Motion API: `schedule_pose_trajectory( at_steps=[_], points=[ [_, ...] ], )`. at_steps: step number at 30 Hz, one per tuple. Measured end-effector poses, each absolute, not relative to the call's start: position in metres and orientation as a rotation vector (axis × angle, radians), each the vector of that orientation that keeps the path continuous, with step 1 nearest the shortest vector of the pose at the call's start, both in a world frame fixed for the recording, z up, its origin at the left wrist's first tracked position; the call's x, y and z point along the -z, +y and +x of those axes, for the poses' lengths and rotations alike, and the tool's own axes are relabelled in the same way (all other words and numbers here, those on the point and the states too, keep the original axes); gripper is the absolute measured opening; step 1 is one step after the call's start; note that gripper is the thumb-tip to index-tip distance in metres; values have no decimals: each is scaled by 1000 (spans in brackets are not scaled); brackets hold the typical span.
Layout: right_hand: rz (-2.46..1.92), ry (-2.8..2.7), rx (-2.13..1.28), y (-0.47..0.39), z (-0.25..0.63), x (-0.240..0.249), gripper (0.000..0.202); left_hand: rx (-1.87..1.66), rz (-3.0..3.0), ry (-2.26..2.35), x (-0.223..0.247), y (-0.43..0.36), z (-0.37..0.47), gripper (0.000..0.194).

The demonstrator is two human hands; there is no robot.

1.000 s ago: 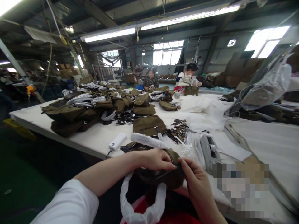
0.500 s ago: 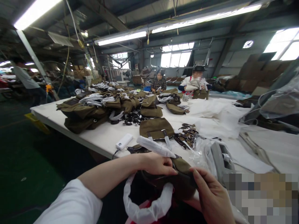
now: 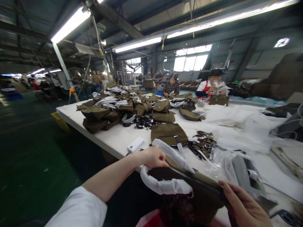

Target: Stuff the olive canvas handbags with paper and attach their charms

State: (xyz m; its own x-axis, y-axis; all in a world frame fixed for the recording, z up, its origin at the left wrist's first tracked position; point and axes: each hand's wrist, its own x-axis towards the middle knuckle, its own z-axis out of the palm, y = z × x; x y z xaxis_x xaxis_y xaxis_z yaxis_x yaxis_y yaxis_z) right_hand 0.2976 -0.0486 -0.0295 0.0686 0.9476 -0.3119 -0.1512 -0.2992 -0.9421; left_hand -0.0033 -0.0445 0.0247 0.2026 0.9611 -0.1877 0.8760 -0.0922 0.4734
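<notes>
Between my hands is an olive-green handbag [image 3: 203,192] with a dark edge along its top. White wrapping covers its two handles [image 3: 168,186], one arching on my side and one on the far side. My left hand [image 3: 153,157] is closed on the bag's upper left corner. At the right end, my right hand [image 3: 239,201] pinches the other top corner between thumb and fingers. Dark, patterned material hangs below the near handle, too blurred to make out. Another olive bag [image 3: 169,134] lies flat on the table just beyond.
Olive bags [image 3: 132,107] with wrapped handles are heaped on the white table [image 3: 111,142]. Nearby lie a white power bank [image 3: 135,144], patterned straps with metal rings [image 3: 203,145] and a grey tape dispenser [image 3: 247,175]. Two people sit across the table; one handles a bag [image 3: 219,100].
My hands have moved apart, and the handbag's top edge is now stretched out straight between them. My view has turned left, so the table sits further right.
</notes>
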Motion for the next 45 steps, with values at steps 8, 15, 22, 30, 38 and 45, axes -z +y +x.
schedule_pose_trajectory(
  at_steps=[8, 15, 22, 30, 38, 45],
  points=[
    [-1261, -748, -1314, -39, 312, 38, 47, -492, 1891, 2041, -14, -32, -60, 31],
    [-1266, -673, -1225, -20, 337, 39, 47, -712, 1886, 1784, -14, -37, -62, 43],
    [-1235, -721, -1259, -26, 329, 36, 50, -450, 2081, 1399, -14, -24, 2, 21],
    [-1234, -657, -1290, -22, 335, 44, 58, 106, 2473, 1325, -19, -23, 50, 36],
    [-1189, -650, -1318, -19, 339, 52, 52, 11, 2545, 1307, -8, -24, 54, 23],
    [-1185, -695, -1297, -19, 343, 59, 44, 24, 2527, 1234, -8, -23, 56, 21]
  ],
)
